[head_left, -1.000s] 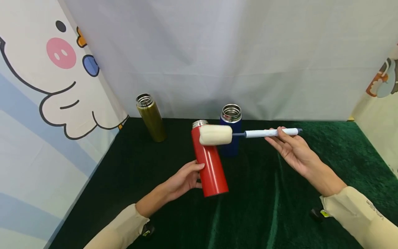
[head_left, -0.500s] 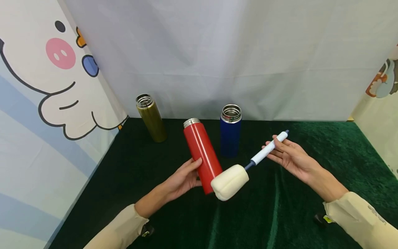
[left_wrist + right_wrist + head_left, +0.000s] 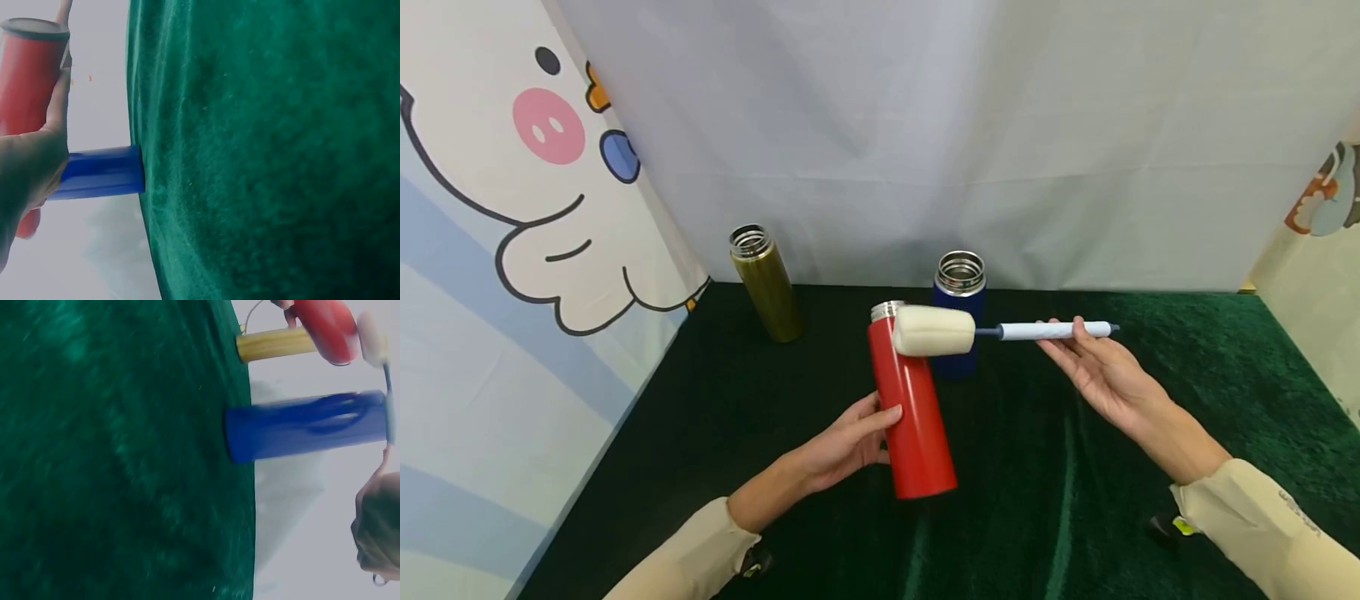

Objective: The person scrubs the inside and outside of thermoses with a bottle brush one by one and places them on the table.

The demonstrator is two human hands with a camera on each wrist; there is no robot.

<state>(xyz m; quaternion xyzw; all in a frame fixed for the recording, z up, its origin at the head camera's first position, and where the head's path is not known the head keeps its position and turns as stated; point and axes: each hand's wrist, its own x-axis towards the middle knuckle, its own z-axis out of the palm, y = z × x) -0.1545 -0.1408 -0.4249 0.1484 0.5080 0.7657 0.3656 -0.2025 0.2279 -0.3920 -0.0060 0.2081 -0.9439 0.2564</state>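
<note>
- The red flask is gripped by the left hand and held tilted above the green tabletop
- The sponge brush is pinched at its handle by the right hand, its foam head at the flask's mouth
- The blue flask and olive flask are seen standing behind

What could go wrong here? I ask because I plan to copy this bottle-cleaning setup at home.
The red bottle leans, gripped only low by the left hand, so a push from the sponge brush at its mouth might tip it. The right hand pinches the handle's far end, so aim may wander. The open blue bottle stands just behind and could be knocked.
</note>
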